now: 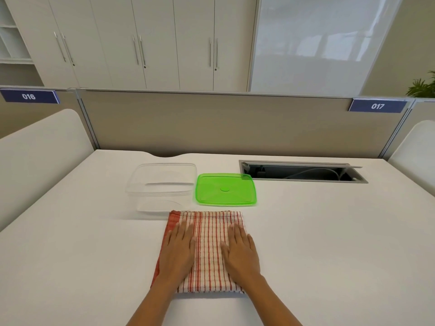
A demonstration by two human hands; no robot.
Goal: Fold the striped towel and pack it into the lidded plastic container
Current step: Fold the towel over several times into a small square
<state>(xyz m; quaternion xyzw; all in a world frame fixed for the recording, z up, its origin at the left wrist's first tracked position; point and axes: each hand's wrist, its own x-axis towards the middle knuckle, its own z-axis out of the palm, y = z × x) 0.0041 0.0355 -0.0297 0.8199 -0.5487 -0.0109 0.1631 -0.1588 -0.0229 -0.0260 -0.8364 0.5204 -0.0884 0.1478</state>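
A red-and-white striped towel (208, 250) lies folded into a rectangle on the white table, close to me. My left hand (177, 251) rests flat on its left half and my right hand (241, 251) flat on its right half, palms down with fingers extended and holding nothing. Just beyond the towel's far left corner stands a clear plastic container (162, 188), uncovered and with nothing inside. Its green lid (225, 189) lies flat on the table to the right of the container.
An open cable hatch (302, 174) is sunk into the table (329, 243) at the back right. A beige partition (211, 123) closes off the far edge, with white side panels at left and right.
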